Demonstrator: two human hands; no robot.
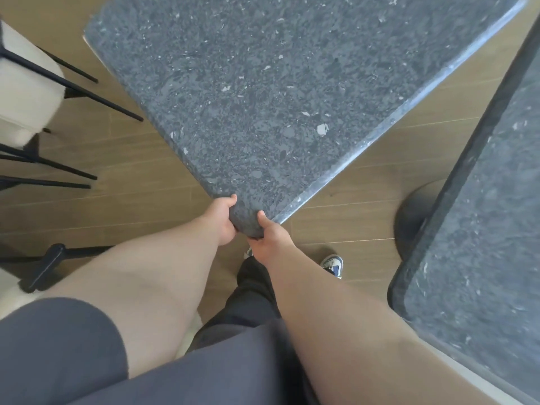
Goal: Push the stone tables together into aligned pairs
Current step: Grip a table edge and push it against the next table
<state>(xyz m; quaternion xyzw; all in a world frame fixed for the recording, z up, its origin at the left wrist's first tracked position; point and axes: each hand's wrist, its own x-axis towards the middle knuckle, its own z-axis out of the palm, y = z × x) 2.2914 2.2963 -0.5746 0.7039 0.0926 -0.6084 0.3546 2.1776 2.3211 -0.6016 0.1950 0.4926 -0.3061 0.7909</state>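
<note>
From the head view I see both my hands clamped on the near corner of a dark speckled stone tabletop point(263, 92), which sits turned so that corner points straight at me. My left hand point(223, 222) grips the corner's left side, thumb lying on top of the slab; its other fingers curl underneath, hidden from me. My right hand point(268, 238) grips the corner's right side the same way, thumb on top, the rest tucked below the edge, so I cannot see how far they reach. The slab's far side is cut off by the top of the frame, and its base is hidden beneath the stone. A second stone tabletop point(482, 244) runs down the right of the frame, its right part cropped away; only a dark round base point(415, 217) shows under it. The two slabs stand apart and out of line, with a wedge of brown wood-plank floor point(365, 176) open between their edges, narrow toward the top and widening toward me. On the left, pale chairs with thin black legs point(70, 95) stand near the slab's left edge, partly cropped, with a strip of floor between. Below my arms, dark trousers and one shoe point(333, 266) show; the other foot is mostly covered by my right wrist.
</note>
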